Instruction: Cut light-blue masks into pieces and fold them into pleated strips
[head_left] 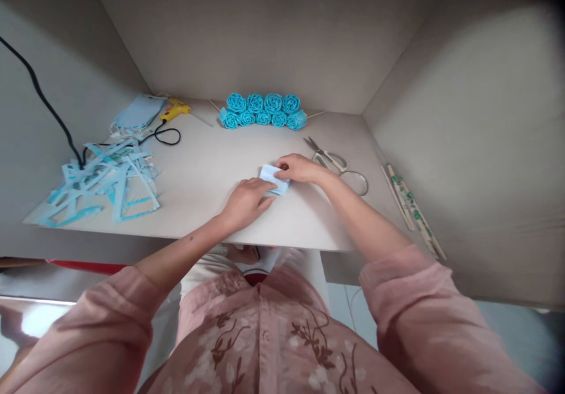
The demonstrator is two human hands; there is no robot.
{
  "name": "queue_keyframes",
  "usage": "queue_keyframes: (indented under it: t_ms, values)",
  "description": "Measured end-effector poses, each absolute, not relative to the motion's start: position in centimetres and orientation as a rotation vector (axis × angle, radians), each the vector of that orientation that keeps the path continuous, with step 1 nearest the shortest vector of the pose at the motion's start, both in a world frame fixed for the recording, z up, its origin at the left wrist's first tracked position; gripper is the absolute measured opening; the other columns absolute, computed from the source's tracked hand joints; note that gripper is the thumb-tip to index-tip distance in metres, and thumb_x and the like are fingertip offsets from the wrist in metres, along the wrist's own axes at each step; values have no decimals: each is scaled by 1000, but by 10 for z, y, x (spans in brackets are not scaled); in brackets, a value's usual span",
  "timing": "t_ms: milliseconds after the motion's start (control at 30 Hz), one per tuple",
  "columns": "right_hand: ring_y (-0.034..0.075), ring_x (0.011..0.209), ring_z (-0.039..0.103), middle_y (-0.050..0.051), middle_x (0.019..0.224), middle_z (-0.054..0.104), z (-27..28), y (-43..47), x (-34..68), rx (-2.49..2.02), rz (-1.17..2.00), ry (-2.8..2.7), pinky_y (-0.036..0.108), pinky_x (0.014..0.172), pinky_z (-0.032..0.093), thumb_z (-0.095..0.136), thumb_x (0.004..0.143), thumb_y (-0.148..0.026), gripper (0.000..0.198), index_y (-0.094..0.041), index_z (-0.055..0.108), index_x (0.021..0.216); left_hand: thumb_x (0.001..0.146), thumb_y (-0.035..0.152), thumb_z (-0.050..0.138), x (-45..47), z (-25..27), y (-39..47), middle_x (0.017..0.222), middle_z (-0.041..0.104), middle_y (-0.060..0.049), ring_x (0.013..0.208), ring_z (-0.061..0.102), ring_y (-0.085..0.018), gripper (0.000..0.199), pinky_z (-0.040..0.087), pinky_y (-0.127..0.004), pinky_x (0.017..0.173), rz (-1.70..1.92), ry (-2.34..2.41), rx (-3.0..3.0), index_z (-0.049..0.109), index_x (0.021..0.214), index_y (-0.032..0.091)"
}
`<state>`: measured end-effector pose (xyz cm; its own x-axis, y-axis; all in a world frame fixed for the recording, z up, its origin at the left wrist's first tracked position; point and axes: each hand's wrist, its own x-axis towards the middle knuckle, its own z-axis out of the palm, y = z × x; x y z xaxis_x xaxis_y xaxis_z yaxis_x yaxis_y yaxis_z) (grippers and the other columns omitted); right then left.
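Note:
A small folded piece of light blue face-mask fabric (274,177) lies on the table between my hands. My left hand (248,202) holds its left and near edges, fingers on top and thumb close to the near side. At the far right edge, my right hand (300,168) pinches the fabric between thumb and fingers, some of which are curled out of sight. Just right of that hand lie open-bladed scissors (329,157) with pale handles. A clear ring-shaped roll of tape (355,182) rests beside the scissors, by my right forearm.
Blue fabric roses (263,111) sit in two rows at the back. A yellow glue gun (175,110) with a black cord (33,79) lies by stacked blue masks (139,113). Cut strips (110,182) pile up at left. Thin sticks (412,208) lie along the right wall.

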<state>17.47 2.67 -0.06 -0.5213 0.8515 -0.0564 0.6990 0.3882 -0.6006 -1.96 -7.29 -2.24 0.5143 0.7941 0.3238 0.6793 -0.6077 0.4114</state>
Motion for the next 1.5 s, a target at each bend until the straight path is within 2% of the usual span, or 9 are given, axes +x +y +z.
queue_keyframes:
  t_ms: [67,167,367,467,567,867,1100,1267,1500]
  values:
    - [12,66,54,-1,72,64,-3,19,179,-1197,993,-2245,24,61,38,65,75,-28,11,-18,66,78,87,25,58,-20,-22,-61,116,65,-12,99,63,-21,39,50,-37,88,990,1407,2262,56,124,15]
    - [12,66,51,-2,72,59,-4,6,182,-1029,1094,-2073,25,63,38,65,76,-37,22,-17,63,84,72,30,73,-20,-17,-40,131,55,-15,107,58,-23,74,49,-35,87,1227,1499,2069,44,139,16]
    - [13,71,50,0,79,58,-1,-1,181,-939,1065,-1941,26,67,41,65,77,-41,26,-18,58,86,80,41,59,-19,4,-22,78,67,-4,72,61,-19,31,44,-29,67,792,1464,2018,68,87,13]
    - [13,72,50,0,79,58,0,4,182,-1039,891,-2007,26,69,40,65,75,-36,22,-18,58,86,80,31,55,-14,14,-20,76,69,-7,77,63,-23,21,43,-35,77,750,1569,2394,66,74,15]
    - [14,73,51,0,83,61,-1,8,182,-1098,758,-2089,26,69,39,68,73,-30,28,-19,61,97,79,28,55,-10,17,-16,82,71,-9,84,65,-26,17,41,-39,86,674,1588,2609,67,78,16]
    - [16,79,59,4,96,68,-22,5,182,-1184,754,-1997,28,75,45,68,71,-23,45,-17,62,115,74,40,65,-13,-5,4,98,72,-6,84,64,-22,44,40,-28,68,703,1498,2264,63,114,22]
    - [16,83,61,5,100,70,-24,5,179,-1188,792,-1957,28,78,46,66,74,-23,43,-16,65,117,74,39,66,-10,-14,6,89,69,-3,76,59,-17,34,40,-25,68,842,1309,2170,64,101,18]
    - [14,70,54,0,80,65,-21,-2,176,-1220,791,-1937,26,68,42,65,75,-29,29,-18,67,102,75,33,63,-10,-13,-1,72,62,1,66,53,-12,19,38,-23,62,935,1279,1972,63,82,16]
    - [14,75,56,1,81,64,-12,-14,174,-1189,906,-1823,27,70,42,63,80,-38,19,-19,60,83,68,42,75,-12,-8,-10,66,57,3,60,49,-9,32,39,-21,56,1093,1149,1434,62,78,15]
